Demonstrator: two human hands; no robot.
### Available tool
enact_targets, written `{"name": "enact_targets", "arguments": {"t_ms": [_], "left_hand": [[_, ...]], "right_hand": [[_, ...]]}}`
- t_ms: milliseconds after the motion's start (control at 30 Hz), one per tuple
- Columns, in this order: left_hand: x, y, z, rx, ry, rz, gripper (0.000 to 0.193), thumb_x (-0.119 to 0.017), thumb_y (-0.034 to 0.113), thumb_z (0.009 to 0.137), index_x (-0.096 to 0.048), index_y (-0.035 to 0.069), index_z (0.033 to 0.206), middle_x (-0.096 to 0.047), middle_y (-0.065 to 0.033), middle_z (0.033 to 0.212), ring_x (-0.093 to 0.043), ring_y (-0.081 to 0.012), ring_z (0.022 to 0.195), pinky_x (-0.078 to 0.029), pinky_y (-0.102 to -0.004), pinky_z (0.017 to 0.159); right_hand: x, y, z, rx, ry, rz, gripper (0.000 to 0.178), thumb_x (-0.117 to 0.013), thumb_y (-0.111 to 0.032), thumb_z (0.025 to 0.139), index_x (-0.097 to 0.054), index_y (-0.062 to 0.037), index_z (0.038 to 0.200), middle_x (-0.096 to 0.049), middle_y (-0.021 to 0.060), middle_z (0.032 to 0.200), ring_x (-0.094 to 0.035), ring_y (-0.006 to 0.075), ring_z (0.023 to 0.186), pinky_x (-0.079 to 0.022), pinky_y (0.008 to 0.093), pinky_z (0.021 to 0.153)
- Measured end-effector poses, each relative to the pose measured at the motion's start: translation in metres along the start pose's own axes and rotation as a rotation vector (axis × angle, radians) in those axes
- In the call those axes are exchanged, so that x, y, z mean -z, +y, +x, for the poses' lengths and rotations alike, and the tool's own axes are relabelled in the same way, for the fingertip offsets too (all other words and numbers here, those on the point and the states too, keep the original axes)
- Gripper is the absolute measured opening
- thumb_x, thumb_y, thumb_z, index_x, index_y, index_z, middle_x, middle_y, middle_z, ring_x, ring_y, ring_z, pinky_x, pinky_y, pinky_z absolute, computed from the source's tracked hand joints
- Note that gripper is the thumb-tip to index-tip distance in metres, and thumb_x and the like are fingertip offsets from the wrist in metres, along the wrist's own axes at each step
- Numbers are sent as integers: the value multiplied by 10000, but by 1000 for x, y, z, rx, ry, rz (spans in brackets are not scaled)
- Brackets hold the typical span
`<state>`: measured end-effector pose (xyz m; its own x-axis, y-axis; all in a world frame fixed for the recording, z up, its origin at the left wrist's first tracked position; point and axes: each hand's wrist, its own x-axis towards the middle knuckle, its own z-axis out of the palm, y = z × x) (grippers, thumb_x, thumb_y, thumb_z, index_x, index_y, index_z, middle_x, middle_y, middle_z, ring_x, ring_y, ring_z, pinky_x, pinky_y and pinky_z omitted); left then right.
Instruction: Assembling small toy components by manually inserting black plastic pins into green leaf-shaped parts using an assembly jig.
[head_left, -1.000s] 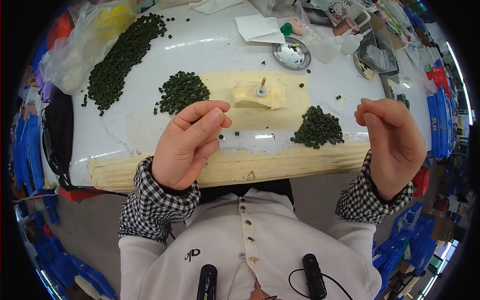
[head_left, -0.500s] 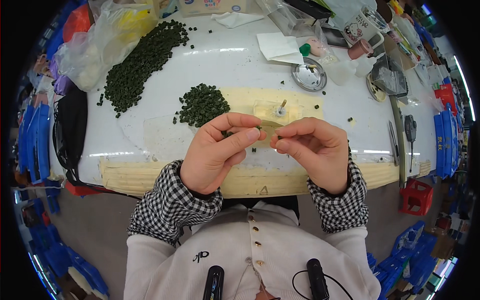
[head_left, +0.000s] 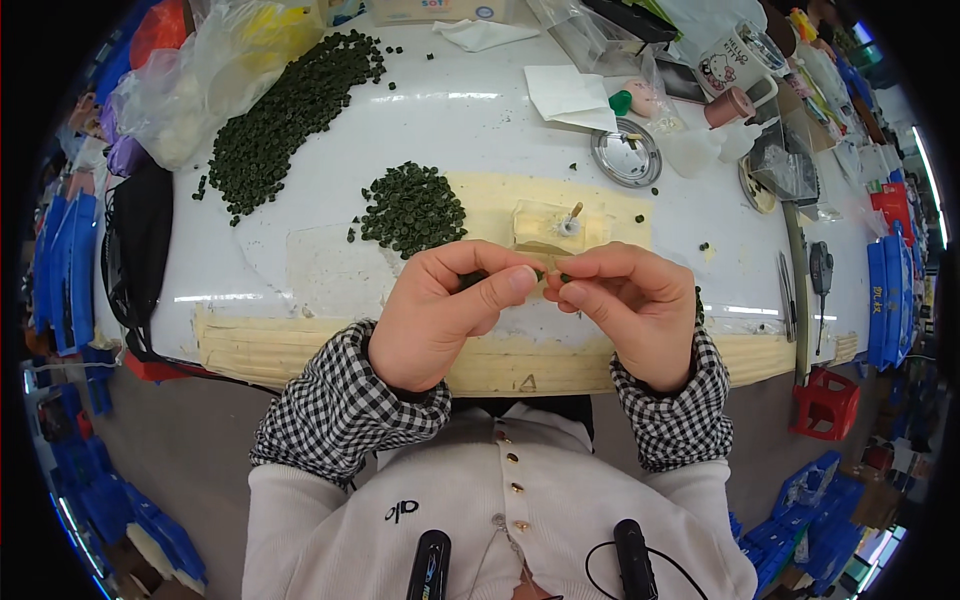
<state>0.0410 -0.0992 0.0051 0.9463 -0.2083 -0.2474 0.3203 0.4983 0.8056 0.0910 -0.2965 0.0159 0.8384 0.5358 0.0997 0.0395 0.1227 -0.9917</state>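
Close together over the near part of the table, both my hands pinch small dark green parts. Thumb and forefinger of my left hand (head_left: pixel 452 308) grip one small green piece (head_left: pixel 540 276), and more dark pieces show partly behind those fingers. My right hand (head_left: pixel 632 300) pinches another small dark piece (head_left: pixel 566 279), mostly hidden by the fingertips. The two sets of fingertips nearly meet. Just beyond them stands a pale block (head_left: pixel 550 226) with an upright brown-tipped pin (head_left: pixel 574 213). A small heap of green pieces (head_left: pixel 414 208) lies beyond my left hand.
A larger green heap (head_left: pixel 285 125) spreads at the far left beside plastic bags (head_left: pixel 200 90). A round metal dish (head_left: pixel 626 154), white tissue (head_left: pixel 569 97) and a mug (head_left: pixel 735 62) are at the far right. Tweezers (head_left: pixel 786 296) and a dark-handled tool (head_left: pixel 821 270) lie right.
My left hand has shifted slightly right and lower, bringing its fingertips closer to those of my right hand. The view has shifted slightly.
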Motion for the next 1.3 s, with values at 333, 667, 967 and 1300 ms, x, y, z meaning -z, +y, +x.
{"name": "enact_targets", "arguments": {"t_ms": [333, 667, 967, 1300], "left_hand": [[-3, 3, -3, -20, -3, 91, 174, -660, 119, 890, -677, -18, 995, -620, 41, 758, -475, 4, 673, -397, -157, 630], [-4, -1, -4, -138, 56, 303, 142, -671, 96, 877, -684, -23, 954, -512, 81, 661, -367, 19, 605, -313, -159, 551], [-7, -5, -3, -449, 198, 518, 144, -701, 72, 837, -712, 25, 972, -381, 59, 625, -339, -27, 574, -291, -188, 517], [-9, 0, -7, -760, 323, 856, 240, -699, -9, 786, -711, 44, 1020, -372, 20, 585, -332, -76, 541, -269, -223, 491]], "right_hand": [[-1, 4, 4, 253, 5, -354, 218, -716, 46, 753, -717, -39, 954, -633, 62, 879, -610, 131, 761, -492, 235, 677], [-3, 5, 2, 226, -14, -354, 279, -721, 43, 750, -727, -86, 998, -627, 46, 859, -609, 121, 754, -487, 225, 637], [-7, 1, 1, 308, -26, -438, 283, -657, 66, 804, -672, -6, 1078, -641, 112, 957, -638, 172, 827, -519, 244, 708], [-18, 7, -1, 388, -84, -455, 411, -555, 90, 864, -550, 12, 1268, -579, 139, 1094, -625, 197, 917, -514, 259, 795]]}}
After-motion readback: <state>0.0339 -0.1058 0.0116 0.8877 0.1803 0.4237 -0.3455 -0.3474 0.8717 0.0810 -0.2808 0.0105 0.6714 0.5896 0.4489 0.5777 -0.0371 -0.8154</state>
